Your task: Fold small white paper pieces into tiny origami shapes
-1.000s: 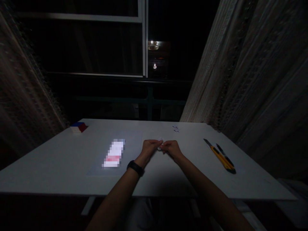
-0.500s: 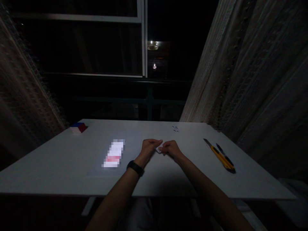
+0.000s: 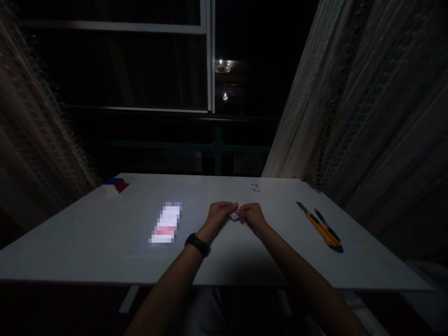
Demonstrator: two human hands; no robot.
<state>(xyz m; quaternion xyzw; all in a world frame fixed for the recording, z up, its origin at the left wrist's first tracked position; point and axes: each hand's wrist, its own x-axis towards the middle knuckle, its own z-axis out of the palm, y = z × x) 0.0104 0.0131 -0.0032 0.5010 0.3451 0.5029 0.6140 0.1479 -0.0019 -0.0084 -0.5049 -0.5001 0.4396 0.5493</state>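
Note:
Between my hands, above the middle of the white table, is a small folded piece of paper with dark lines on it. My left hand, with a black band on its wrist, pinches the paper from the left. From the other side my right hand grips its right edge, fingers curled. Most of the paper is hidden behind the fingers. Farther back on the table lie small white paper pieces with dark marks.
A lit phone with a blurred screen lies on a pale sheet at the left. The red, white and blue cube sits at the far left. To the right are a yellow utility knife and a dark pen.
Both hands have shifted slightly, with the fingertips closer together. The folded paper has turned a little, and its lower point now shows below the fingers.

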